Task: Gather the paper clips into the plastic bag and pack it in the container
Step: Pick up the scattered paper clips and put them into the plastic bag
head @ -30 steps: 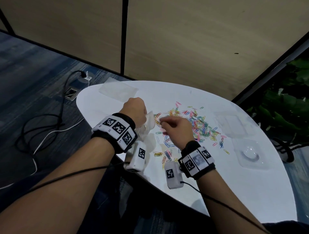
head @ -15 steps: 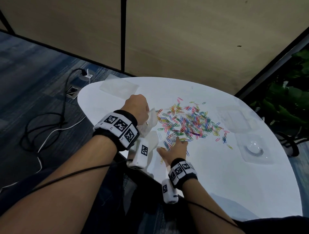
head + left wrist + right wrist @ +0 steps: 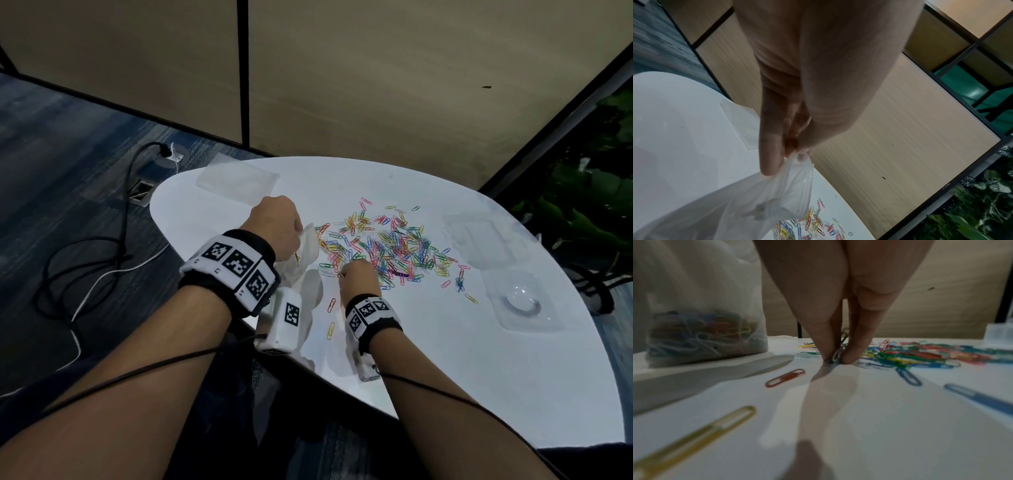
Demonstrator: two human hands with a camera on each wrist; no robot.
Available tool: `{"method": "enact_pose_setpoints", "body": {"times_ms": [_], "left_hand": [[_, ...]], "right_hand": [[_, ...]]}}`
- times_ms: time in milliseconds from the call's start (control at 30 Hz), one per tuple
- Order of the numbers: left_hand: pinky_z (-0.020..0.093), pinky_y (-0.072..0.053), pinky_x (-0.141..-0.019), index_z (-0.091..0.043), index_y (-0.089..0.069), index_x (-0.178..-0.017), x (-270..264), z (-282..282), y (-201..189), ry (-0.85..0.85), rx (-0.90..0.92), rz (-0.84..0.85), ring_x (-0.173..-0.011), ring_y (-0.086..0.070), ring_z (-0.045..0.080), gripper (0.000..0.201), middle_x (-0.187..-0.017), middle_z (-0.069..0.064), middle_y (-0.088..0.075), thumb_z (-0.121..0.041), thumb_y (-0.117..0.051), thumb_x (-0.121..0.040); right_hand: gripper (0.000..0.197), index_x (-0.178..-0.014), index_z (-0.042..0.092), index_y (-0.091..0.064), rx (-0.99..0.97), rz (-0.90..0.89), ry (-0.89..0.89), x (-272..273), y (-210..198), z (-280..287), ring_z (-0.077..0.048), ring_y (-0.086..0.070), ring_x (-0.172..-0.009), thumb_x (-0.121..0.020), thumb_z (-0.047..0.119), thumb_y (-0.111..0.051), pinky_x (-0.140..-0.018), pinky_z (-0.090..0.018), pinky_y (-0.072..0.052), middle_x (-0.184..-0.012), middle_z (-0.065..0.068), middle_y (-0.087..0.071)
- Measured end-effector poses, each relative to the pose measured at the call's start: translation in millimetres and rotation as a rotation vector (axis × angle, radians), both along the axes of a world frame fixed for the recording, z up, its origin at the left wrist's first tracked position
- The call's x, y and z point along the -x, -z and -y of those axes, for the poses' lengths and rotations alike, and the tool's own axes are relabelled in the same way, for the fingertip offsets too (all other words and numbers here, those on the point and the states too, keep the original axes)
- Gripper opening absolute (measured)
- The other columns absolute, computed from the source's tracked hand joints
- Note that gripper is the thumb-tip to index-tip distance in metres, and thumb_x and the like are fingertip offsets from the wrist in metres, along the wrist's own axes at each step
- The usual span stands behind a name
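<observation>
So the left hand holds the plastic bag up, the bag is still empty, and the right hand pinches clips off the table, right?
Not quite: the plastic bag is not empty. The right wrist view shows coloured paper clips heaped in its bottom. The rest holds: the left hand grips the bag's top, the right hand pinches clips off the table.

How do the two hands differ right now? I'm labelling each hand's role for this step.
The left hand is raised off the table, while the right hand is down at the table surface. The left hand pinches the rim of the plastic bag, holding it up; the right hand pinches a few paper clips at the near edge of the pile. Both use a fingertip grip.
</observation>
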State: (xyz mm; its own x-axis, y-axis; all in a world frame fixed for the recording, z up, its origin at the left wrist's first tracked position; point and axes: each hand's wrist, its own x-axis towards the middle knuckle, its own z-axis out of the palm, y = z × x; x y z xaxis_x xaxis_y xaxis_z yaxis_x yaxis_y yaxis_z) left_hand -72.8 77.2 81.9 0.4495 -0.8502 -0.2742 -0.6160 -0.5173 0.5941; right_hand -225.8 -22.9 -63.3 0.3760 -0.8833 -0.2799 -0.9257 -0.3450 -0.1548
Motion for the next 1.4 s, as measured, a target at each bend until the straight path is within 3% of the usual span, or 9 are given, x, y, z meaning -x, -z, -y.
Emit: {"method": "enact_pose_setpoints", "body": {"times_ms": [167,400,633,833,967,1067,1167,1300,1400], "left_hand": [[0.033,-0.058,-0.083,-0.010,-0.075,-0.105,2.8,-0.4,-2.6,0.008,0.000,0.006,-0.094,-0.071,0.031,0.028,-0.103,0.014,-0.073,0.001,-0.057,-0.088],[0.032,-0.057,-0.084,-0.009,-0.075,-0.107,8.7,2.5,-4.7,0.020,-0.009,-0.008,-0.096,-0.071,0.029,0.030,-0.107,0.013,-0.072,0.003,-0.057,-0.086],[0.035,-0.058,-0.088,-0.008,-0.076,-0.102,12.5,2.5,-4.6,0.006,0.001,-0.013,-0.097,-0.071,0.031,0.029,-0.103,0.015,-0.073,0.002,-0.054,-0.087],[0.036,-0.057,-0.092,-0.010,-0.075,-0.100,14.1,4.3,-6.1,-0.013,0.011,-0.020,-0.096,-0.071,0.030,0.023,-0.084,0.008,-0.066,-0.002,-0.059,-0.087],[0.038,-0.057,-0.092,-0.010,-0.075,-0.101,13.7,3.9,-6.2,-0.016,0.015,-0.028,-0.095,-0.071,0.030,0.024,-0.087,0.008,-0.064,-0.001,-0.058,-0.087],[0.037,-0.057,-0.092,-0.010,-0.075,-0.101,13.8,3.9,-4.9,-0.017,0.023,-0.031,-0.094,-0.071,0.029,0.023,-0.087,0.008,-0.063,-0.001,-0.058,-0.088],[0.037,-0.057,-0.092,-0.008,-0.075,-0.102,13.0,3.2,-4.7,-0.018,0.027,-0.030,-0.093,-0.071,0.029,0.022,-0.086,0.009,-0.064,-0.002,-0.059,-0.089],[0.036,-0.058,-0.089,-0.009,-0.075,-0.102,6.8,2.0,-3.2,-0.036,0.029,-0.022,-0.095,-0.071,0.030,0.026,-0.093,0.012,-0.070,0.000,-0.055,-0.089],[0.038,-0.058,-0.090,-0.007,-0.074,-0.106,4.5,0.3,-4.0,-0.038,0.022,-0.039,-0.095,-0.072,0.032,0.027,-0.103,0.016,-0.072,0.000,-0.054,-0.090]], "right_hand": [[0.017,-0.079,0.009,-0.076,-0.050,0.076,0.053,17.7,-8.8,17.0,-0.023,-0.066,-0.072,-0.089,0.009,-0.063,-0.073,-0.026,-0.057,-0.078,-0.008,-0.072],[0.023,-0.100,-0.005,-0.073,-0.537,0.969,0.655,52.3,-47.4,30.0,-0.017,-0.074,-0.073,-0.078,0.002,-0.078,-0.076,-0.025,-0.060,-0.081,-0.012,-0.076],[0.019,-0.106,-0.005,-0.067,-1.005,1.485,0.582,23.0,-98.2,-1.4,-0.017,-0.072,-0.098,-0.088,-0.001,-0.066,-0.079,-0.020,-0.058,-0.109,-0.014,-0.073],[0.019,-0.104,-0.016,-0.065,-0.840,1.219,0.474,-21.0,-88.6,-26.4,-0.021,-0.069,-0.071,-0.086,-0.009,-0.063,-0.071,-0.023,-0.060,-0.093,-0.023,-0.069],[0.022,-0.090,0.006,-0.078,-0.484,0.870,0.185,-31.2,-76.6,-21.8,-0.028,-0.070,-0.078,-0.076,-0.003,-0.065,-0.084,-0.040,-0.060,-0.084,-0.013,-0.075],[0.022,-0.092,0.012,-0.080,-0.252,0.580,-0.131,-29.4,-84.4,-22.4,-0.014,-0.062,-0.070,-0.081,0.005,-0.063,-0.068,-0.021,-0.050,-0.076,0.000,-0.072],[0.028,-0.099,0.015,-0.078,-0.221,0.518,-0.334,-24.2,-95.0,-23.7,-0.015,-0.065,-0.076,-0.086,0.005,-0.055,-0.071,-0.023,-0.050,-0.086,0.000,-0.074],[0.032,-0.094,0.010,-0.078,-0.256,0.940,-0.013,2.1,-83.8,-18.5,-0.017,-0.072,-0.085,-0.089,-0.004,-0.050,-0.082,-0.035,-0.060,-0.095,-0.004,-0.076],[0.032,-0.127,0.020,-0.065,-0.100,0.601,-0.240,40.1,-51.3,-21.5,-0.014,-0.061,-0.117,-0.098,0.018,-0.051,-0.104,-0.038,-0.049,-0.132,0.000,-0.064]]}}
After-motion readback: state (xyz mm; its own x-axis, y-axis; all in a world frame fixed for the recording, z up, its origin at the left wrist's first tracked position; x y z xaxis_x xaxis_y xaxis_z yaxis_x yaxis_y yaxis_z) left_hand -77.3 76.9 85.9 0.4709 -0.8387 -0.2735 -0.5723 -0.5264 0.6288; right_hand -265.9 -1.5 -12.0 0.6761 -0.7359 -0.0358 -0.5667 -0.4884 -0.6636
